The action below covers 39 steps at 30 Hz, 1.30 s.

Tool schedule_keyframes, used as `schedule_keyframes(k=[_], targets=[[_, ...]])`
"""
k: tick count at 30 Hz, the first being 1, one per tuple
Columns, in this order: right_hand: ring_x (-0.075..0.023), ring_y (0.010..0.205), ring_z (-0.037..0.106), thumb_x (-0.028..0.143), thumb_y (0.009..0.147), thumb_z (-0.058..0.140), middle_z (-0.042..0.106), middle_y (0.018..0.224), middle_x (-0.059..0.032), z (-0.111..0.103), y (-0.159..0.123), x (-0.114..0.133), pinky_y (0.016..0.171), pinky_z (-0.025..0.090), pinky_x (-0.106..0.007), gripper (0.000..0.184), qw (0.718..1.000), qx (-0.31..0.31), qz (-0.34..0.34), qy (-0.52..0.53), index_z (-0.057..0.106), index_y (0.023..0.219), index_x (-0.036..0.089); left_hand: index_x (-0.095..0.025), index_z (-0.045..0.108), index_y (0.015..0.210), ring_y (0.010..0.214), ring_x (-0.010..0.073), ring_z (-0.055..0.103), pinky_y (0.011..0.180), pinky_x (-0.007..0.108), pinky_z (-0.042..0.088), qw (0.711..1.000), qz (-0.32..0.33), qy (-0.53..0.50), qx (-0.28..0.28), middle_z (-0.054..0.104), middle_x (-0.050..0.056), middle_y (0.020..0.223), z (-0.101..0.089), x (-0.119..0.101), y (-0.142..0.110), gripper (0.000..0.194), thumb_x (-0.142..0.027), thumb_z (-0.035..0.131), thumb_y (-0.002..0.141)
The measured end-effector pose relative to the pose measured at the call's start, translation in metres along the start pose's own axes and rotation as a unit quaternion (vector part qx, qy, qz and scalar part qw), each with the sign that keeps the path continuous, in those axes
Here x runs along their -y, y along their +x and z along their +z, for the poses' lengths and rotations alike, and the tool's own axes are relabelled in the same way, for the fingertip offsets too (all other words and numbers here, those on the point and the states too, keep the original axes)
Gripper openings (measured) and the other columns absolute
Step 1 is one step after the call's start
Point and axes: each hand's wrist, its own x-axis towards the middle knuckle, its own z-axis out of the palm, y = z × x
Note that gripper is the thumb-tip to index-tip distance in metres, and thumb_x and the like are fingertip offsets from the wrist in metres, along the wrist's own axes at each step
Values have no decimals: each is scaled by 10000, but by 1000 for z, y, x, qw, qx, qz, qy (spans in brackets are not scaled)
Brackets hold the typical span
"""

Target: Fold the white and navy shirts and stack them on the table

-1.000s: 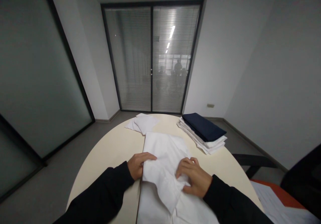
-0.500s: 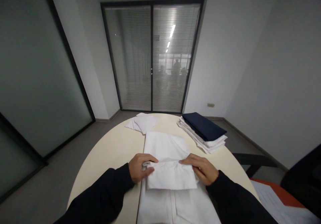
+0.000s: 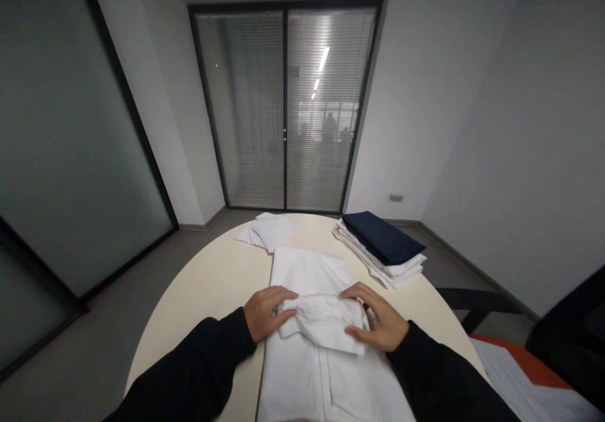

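Note:
A long white garment [image 3: 302, 384] lies folded lengthwise on the table in front of me; I cannot tell its exact kind. Across its middle is a bunched, folded white cloth [image 3: 326, 324], and I cannot tell whether it is part of that garment. My left hand [image 3: 268, 312] pinches the cloth's left end between thumb and fingers. Around the right end curls my right hand [image 3: 378, 318], its fingers on the upper edge and its thumb on the front. Both hands rest close above the garment.
The round cream table [image 3: 189, 302] carries a crumpled white cloth [image 3: 269, 230] at the back. At the back right sits a stack of folded white cloths [image 3: 397, 277] topped by a navy one [image 3: 382, 238]. A dark chair [image 3: 567, 327] and papers [image 3: 524, 384] are at right.
The flat front flap of the white cloth has become gathered and shorter. My right thumb has come round onto its front, while my left hand has barely moved.

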Motion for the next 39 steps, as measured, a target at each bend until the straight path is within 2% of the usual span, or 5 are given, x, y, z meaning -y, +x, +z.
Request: schedule_keyframes(k=[5, 15, 24, 34, 39], targets=[[-210, 870, 630, 389, 747, 718, 638, 1022, -86, 7, -4, -8, 670, 502, -271, 644, 998, 29, 58, -2, 510, 1325, 195, -168, 624, 1099, 904, 167, 687, 807, 273, 556, 1000, 11, -13, -13, 720, 78, 987, 1, -2, 0, 200, -272, 577, 934], [-193, 855, 663, 425, 909, 563, 703, 1029, -93, 4, 0, -6, 675, 504, -266, 322, 998, 5, 53, -32, 650, 1140, 217, -173, 646, 990, 777, 161, 681, 701, 265, 534, 994, -23, 97, -33, 720, 52, 860, -5, -7, 4, 244, -356, 486, 973], [-163, 751, 552, 479, 866, 608, 608, 965, -71, 15, 1, 0, 461, 405, -197, 397, 987, -59, 135, 56, 606, 1167, 220, -255, 535, 1300, 1188, 316, 505, 991, 495, 356, 966, 126, 220, 42, 566, 103, 1347, 9, -51, 15, 657, -698, 528, 815], [-198, 926, 576, 480, 857, 604, 565, 1058, -82, 17, -1, 1, 628, 496, -244, 502, 978, -29, 131, 158, 516, 1286, 236, -168, 578, 1083, 1188, 284, 503, 1001, 439, 365, 960, 60, 262, 81, 574, 110, 1284, 37, -59, 26, 303, -301, 651, 821], [-321, 1258, 461, 427, 619, 815, 437, 1404, -156, 8, -9, -5, 925, 471, -404, 1059, 987, 51, 64, 139, 255, 1495, 226, -185, 570, 930, 996, 250, 581, 862, 400, 455, 981, 12, 193, 10, 662, 68, 1041, 37, -54, 28, 198, -102, 552, 750]])
